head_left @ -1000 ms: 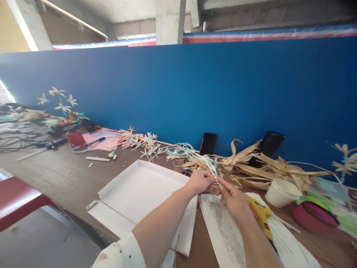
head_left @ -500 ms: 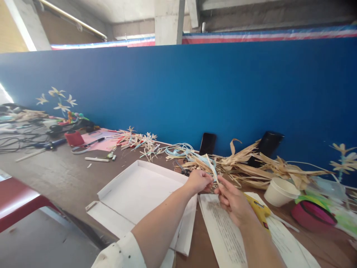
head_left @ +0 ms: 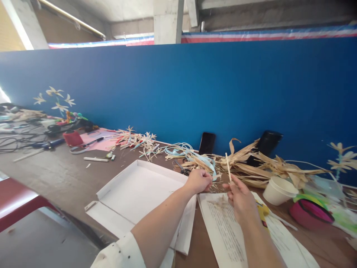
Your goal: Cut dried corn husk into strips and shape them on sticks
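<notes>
My right hand (head_left: 240,197) pinches a thin, pale stick (head_left: 228,167) that stands nearly upright above the fingertips. To its left, my left hand (head_left: 199,181) is closed, with a small pale strip (head_left: 216,176) showing at its fingertips. Printed paper sheets (head_left: 223,227) lie under the hands. A yellow glue gun (head_left: 262,213) rests beside my right wrist, partly hidden by it. Behind the hands are light blue ribbon strips (head_left: 208,160) and dried corn husks (head_left: 251,173). Dark scissors (head_left: 184,170) lie just beyond my left hand, partly covered.
An open white box (head_left: 145,186) lies under my left forearm. On the right stand a white cup (head_left: 279,190) and a pink container (head_left: 311,214). A phone (head_left: 206,143) leans on the blue partition (head_left: 178,93). Husk flowers (head_left: 147,139) lie at the back.
My right hand has moved slightly right, away from my left, and the pale stick has gone with it, now more upright. My left hand has stayed nearly in place.
</notes>
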{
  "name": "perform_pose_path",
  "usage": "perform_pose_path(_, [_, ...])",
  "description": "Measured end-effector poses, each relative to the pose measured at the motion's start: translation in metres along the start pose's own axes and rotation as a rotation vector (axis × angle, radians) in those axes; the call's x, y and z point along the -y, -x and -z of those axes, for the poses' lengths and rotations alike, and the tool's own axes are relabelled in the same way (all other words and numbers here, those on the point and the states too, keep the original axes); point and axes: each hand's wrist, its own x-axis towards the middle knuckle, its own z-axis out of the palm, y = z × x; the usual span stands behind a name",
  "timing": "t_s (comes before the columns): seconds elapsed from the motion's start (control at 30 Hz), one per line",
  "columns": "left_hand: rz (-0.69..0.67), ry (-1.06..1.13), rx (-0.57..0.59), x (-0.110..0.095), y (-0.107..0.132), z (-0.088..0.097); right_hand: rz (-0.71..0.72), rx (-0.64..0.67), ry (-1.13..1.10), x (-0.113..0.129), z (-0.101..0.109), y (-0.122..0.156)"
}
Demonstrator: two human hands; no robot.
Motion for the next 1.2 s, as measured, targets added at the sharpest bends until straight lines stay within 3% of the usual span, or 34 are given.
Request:
perform_pose_path(0.1, [-0.072,-0.119,-0.018,0.004,-0.001,0.001,-0.12,0.004,-0.147,0.008,-0.004,0.003])
perform_pose_path(0.43, [-0.339,-0.452,0.01,-0.003,0.008,0.001,-0.169,0.109,-0.117,0.014,-0.006,0.009])
perform_pose_path(0.83, [-0.335,-0.539,0.063,-0.007,0.012,0.002,-0.141,0.064,-0.115,0.008,-0.003,0.005])
perform_pose_path(1.03, [-0.304,-0.684,0.222,-0.012,0.016,0.005,0.0,-0.088,-0.181,0.009,-0.001,0.001])
perform_pose_path(1.2, [-0.277,-0.823,0.218,-0.014,0.017,0.003,0.091,-0.18,-0.222,0.011,0.0,0.0])
